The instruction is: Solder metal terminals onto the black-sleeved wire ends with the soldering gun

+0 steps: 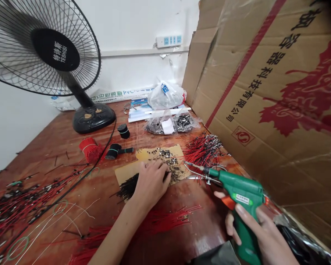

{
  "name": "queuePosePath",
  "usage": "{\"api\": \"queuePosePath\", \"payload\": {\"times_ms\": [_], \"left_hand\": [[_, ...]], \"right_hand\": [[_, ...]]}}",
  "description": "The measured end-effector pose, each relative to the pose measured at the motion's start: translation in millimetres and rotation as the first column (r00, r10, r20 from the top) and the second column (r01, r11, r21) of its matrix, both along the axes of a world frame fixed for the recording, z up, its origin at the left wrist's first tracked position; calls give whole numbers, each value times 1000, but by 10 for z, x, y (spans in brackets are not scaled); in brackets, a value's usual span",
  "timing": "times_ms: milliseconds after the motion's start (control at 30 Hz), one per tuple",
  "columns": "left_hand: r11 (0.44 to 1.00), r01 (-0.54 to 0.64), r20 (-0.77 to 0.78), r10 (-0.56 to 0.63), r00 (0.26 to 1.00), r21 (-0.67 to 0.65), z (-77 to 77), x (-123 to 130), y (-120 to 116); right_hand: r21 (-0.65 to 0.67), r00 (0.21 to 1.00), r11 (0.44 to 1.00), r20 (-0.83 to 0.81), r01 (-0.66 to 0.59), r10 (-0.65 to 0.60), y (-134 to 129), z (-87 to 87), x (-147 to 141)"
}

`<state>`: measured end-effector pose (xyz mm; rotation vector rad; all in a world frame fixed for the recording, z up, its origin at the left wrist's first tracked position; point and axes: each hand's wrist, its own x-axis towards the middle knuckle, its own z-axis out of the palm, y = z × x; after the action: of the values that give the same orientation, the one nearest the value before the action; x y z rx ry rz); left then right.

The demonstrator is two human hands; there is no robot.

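Note:
My right hand grips a green soldering gun by its handle, with a finger by the orange trigger. The gun's metal tip points left, near a heap of red wires with dark and silvery ends. My left hand rests over a piece of yellowish cardboard, fingers curled down and thumb close to them. Whatever lies between those fingertips is hidden. Beside that hand is a bundle of thin black wires. Small black and silvery parts are scattered on the cardboard just beyond the fingers.
A black fan stands at the back left, its cord crossing the table. Tied black and red bundles, loose red wires and bags of small parts lie around. A large cardboard box walls the right side.

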<state>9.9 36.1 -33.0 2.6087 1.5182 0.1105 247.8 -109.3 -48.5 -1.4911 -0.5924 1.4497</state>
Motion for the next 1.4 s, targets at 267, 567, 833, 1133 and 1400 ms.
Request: {"api": "queuePosePath", "payload": {"times_ms": [267, 567, 833, 1133, 1400], "left_hand": [[972, 149, -140, -125, 982, 184, 6, 25, -3], [974, 142, -74, -131, 989, 179, -41, -28, -2], [992, 88, -4, -88, 996, 93, -34, -48, 9], [998, -64, -160, 61, 985, -19, 259, -348, 104], [991, -69, -100, 57, 993, -117, 255, -764, 109]], "right_hand": [[22, 995, 999, -87, -48, 49, -38, -70, 115], [-45, 972, 989, -195, -141, 130, -79, -51, 17], [-81, 970, 988, -217, -133, 113, -101, -91, 50], [-180, 960, 982, -282, -56, 3, -125, -67, 44], [-122, 979, 991, -200, -54, 29, -146, -87, 5]]}}
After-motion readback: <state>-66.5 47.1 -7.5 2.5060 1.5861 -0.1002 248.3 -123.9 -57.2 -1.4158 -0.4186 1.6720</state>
